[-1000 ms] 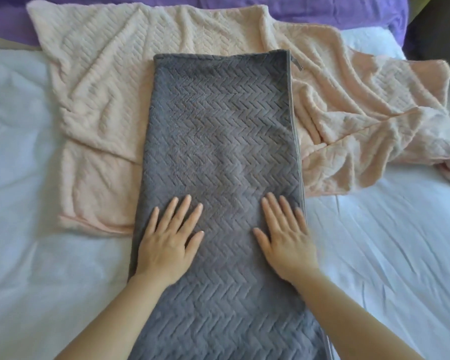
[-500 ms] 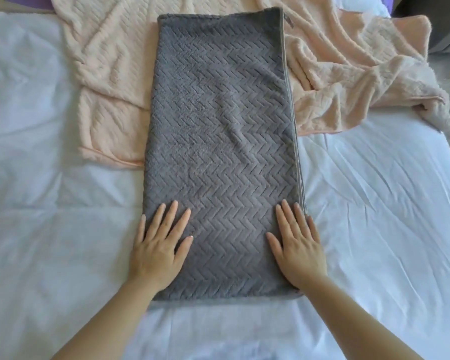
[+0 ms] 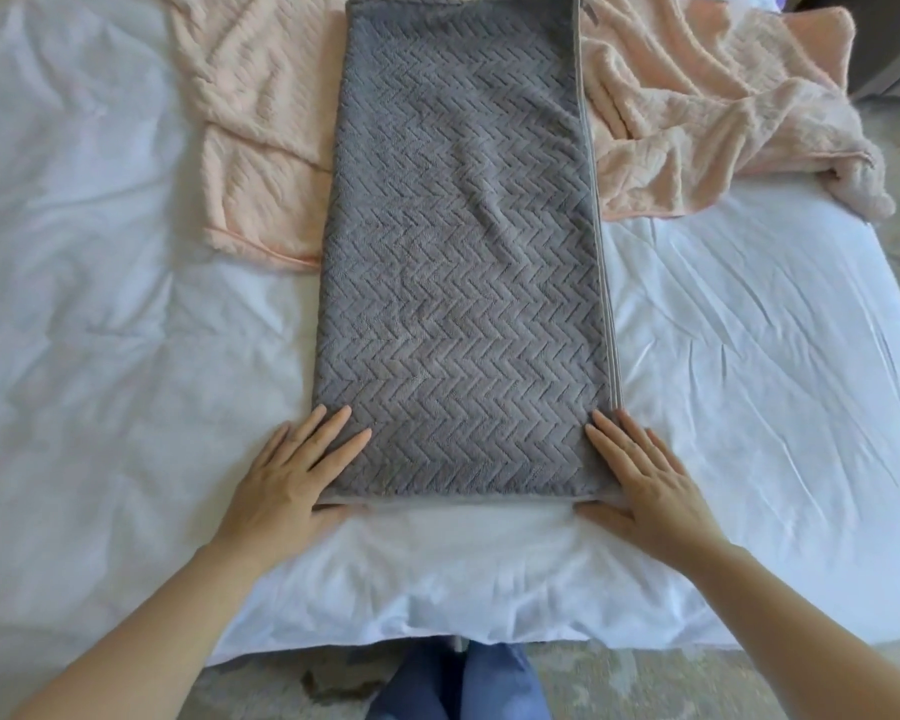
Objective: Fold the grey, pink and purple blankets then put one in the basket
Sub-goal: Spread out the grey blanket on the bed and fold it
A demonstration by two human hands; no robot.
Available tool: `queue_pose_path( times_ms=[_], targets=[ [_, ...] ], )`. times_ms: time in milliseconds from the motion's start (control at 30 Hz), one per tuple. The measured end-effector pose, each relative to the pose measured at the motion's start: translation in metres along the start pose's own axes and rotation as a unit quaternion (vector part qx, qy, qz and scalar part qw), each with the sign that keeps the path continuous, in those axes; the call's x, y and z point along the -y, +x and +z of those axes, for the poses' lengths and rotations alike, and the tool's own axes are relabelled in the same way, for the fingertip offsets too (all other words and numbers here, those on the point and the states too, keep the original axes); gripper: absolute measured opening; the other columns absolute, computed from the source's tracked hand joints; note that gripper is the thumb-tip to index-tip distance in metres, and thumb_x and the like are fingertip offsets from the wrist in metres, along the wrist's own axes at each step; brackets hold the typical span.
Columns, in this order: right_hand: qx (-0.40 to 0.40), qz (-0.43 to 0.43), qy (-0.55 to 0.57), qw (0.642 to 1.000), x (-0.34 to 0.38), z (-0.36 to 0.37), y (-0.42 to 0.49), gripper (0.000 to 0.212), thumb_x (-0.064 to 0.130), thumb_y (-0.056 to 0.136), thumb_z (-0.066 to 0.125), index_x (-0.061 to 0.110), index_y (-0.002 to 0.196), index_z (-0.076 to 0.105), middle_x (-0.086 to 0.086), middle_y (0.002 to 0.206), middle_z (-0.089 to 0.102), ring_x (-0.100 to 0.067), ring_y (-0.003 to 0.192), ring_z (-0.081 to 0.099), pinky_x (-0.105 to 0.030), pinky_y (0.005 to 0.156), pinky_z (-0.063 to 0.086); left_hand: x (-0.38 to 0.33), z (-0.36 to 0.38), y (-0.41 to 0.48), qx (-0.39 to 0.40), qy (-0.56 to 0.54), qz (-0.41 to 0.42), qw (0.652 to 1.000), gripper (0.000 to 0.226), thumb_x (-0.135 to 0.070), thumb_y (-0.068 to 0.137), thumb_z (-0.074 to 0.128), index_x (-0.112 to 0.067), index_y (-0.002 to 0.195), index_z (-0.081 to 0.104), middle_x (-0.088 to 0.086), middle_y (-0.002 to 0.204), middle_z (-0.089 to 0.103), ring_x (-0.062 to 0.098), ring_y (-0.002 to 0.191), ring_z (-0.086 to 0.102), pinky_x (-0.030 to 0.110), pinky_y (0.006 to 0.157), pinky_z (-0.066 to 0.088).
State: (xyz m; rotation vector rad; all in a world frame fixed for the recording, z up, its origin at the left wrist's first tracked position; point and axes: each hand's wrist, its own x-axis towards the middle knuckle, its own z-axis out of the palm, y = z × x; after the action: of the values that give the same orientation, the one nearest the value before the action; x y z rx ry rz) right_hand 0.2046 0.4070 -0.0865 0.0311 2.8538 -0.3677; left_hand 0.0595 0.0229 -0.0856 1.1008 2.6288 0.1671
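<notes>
1. Grey blanket (image 3: 463,262) — folded into a long, narrow rectangle. It lies flat on the white bed sheet (image 3: 126,304), with its length running away from me. The surface has a herringbone texture, and a pale bound hem runs down its right long edge.
2. My left hand (image 3: 287,480) lies flat and released, fingers straight and slightly spread, grasping nothing. The fingers rest on the grey blanket's near left corner. The thumb lies on the sheet along the blanket's near edge.
3. My right hand (image 3: 645,485) is likewise flat and released, grasping nothing. It sits at the grey blanket's near right corner, with the inner finger on the cloth. The outer fingers are on the sheet just beside the hem, and the thumb points inward along the near edge.
4. Pink blanket (image 3: 697,122) — unfolded and rumpled. It lies under the far half of the grey blanket and shows on both sides of it. The larger, more crumpled part is to the grey blanket's right.
5. The sheet is creased and shows to the left, right and near side of the grey blanket.
6. Nearer to me than the grey blanket, past the bed's edge, are blue trouser legs (image 3: 458,683) over a mottled floor (image 3: 645,678).
</notes>
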Motion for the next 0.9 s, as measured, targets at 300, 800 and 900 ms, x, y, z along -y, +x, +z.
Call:
queue_pose_path(
  times_ms=[300, 800, 900],
  targets=[
    [-0.13, 0.04, 0.058, 0.989, -0.003, -0.033, 0.022, 0.044, -0.002, 0.072, 0.077, 0.012, 0.113, 0.069, -0.002, 0.118, 0.068, -0.031, 0.122, 0.056, -0.05, 0.101, 0.042, 0.004, -0.048, 0.021, -0.089, -0.193, -0.064, 0.975, 0.047, -0.005, 0.075, 0.076, -0.028, 0.116, 0.068, 0.002, 0.109, 0.069, 0.022, 0.104, 0.065, 0.028, 0.085, 0.049],
    [-0.285, 0.184, 0.373, 0.863, -0.034, -0.147, 0.225, 0.022, 0.027, 0.101, 0.04, 0.01, 0.088, 0.045, 0.012, 0.073, 0.044, -0.01, 0.069, 0.042, -0.027, 0.063, 0.027, 0.056, -0.151, 0.238, -0.31, -0.377, -0.257, 0.834, 0.021, -0.033, 0.098, 0.046, -0.013, 0.1, 0.054, -0.003, 0.084, 0.052, 0.011, 0.084, 0.047, 0.02, 0.069, 0.03],
    [-0.281, 0.206, 0.35, 0.87, -0.048, -0.139, 0.258, 0.029, 0.03, 0.103, 0.035, 0.007, 0.093, 0.05, 0.012, 0.082, 0.043, -0.005, 0.084, 0.037, -0.022, 0.071, 0.027, 0.074, -0.138, 0.281, -0.265, -0.369, -0.3, 0.839, 0.032, -0.039, 0.099, 0.039, -0.01, 0.105, 0.052, 0.001, 0.082, 0.053, 0.02, 0.084, 0.048, 0.027, 0.071, 0.03]
  ],
)
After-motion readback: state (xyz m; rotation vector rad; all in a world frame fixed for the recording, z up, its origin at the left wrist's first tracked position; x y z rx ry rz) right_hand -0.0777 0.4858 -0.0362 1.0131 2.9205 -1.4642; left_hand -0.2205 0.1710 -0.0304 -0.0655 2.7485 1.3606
